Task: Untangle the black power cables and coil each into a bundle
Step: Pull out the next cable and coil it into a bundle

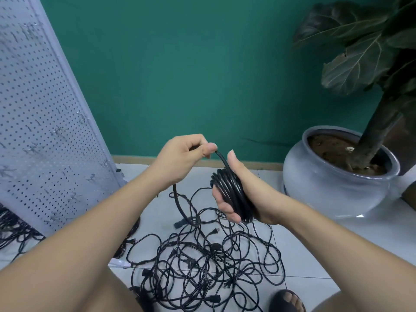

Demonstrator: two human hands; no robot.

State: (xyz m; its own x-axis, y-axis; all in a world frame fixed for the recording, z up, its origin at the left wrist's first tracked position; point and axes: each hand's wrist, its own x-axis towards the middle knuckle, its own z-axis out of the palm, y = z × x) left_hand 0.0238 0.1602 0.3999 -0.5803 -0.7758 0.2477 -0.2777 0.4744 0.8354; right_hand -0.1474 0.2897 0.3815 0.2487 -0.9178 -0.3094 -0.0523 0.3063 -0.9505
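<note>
Head view, starting at the left: a white pegboard panel (45,109) leans by the green wall, with more black cords (13,230) heaped at its foot. The left hand (180,158) pinches a free strand (221,157) between thumb and curled fingers, held high, probably to keep it taut and feed it cleanly onto the next turn. The strand arcs across to the coil (234,192), a tight stack of loops gripped in the right hand (258,194), whose fingers close round the turns so they cannot spring apart. Below both hands the strand drops into the tangle of black power cables (202,262) on the tiled floor (304,251) — most of it looks unsorted. A potted plant (337,188) stands far right, well apart.
</note>
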